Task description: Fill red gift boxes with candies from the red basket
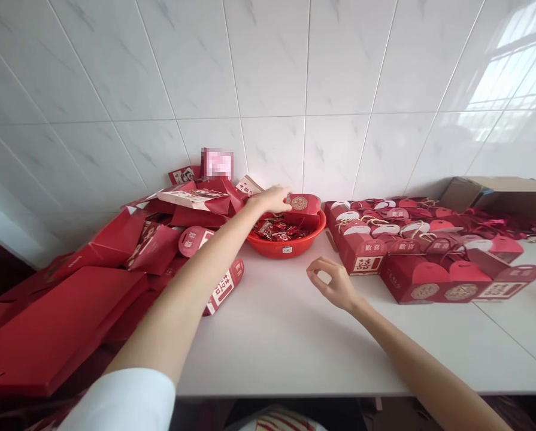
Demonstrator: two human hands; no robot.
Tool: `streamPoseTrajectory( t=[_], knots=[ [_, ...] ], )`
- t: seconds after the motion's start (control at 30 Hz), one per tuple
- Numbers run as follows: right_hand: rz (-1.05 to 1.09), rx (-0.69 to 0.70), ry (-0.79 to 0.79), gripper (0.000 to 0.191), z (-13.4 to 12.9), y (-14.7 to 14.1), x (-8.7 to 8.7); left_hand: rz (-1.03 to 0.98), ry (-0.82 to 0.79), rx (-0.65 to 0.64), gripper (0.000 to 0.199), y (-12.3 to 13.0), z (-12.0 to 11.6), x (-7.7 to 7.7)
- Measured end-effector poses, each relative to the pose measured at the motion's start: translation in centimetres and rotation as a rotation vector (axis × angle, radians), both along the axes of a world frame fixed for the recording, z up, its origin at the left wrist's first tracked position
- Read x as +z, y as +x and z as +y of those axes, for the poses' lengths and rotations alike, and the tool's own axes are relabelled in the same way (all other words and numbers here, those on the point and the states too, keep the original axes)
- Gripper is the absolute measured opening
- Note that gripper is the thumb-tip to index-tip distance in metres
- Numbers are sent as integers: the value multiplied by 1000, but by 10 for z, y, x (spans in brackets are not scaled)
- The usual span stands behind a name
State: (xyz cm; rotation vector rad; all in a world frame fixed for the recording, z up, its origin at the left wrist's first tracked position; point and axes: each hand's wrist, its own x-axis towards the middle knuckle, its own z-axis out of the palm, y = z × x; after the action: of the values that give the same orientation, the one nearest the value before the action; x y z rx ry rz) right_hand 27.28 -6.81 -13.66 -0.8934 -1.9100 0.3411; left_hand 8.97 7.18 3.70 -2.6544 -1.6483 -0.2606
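My left hand (274,200) reaches out to the far side of a red plastic basin (287,248), fingers closed on the left end of a red gift box (304,204) with a round gold emblem. Wrapped sweets (279,229) in red lie inside the basin, below that box. Nearer to me, my right hand (333,281) hovers over the white table, thumb and forefinger curled together in a ring with nothing visible between them. Just beyond it to the right stands the closest of the folded-up gift boxes (363,264).
Rows of assembled red boxes with string handles (423,284) fill the right side, with an open cardboard carton (510,194) behind. Flat and half-folded red boxes (65,317) pile up on the left. A tiled wall (272,143) bounds the white table (268,353) at the back.
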Motion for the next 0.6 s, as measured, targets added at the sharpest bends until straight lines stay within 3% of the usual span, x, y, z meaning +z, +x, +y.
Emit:
streamPoseTrajectory(
  t=[0.13,0.3,0.47,0.6],
  knots=[
    [-5,10,-11,11,-1,-3,-8,-2,72,84,68,55,7,-29],
    [-57,-21,51,12,1,-3,-11,-74,186,193,62,103,18,-54],
    [-88,-57,102,14,2,1,-11,-133,185,229,61,114,29,-64],
    [-101,-71,120,14,2,3,-9,-222,192,227,45,99,32,-54]
  ],
)
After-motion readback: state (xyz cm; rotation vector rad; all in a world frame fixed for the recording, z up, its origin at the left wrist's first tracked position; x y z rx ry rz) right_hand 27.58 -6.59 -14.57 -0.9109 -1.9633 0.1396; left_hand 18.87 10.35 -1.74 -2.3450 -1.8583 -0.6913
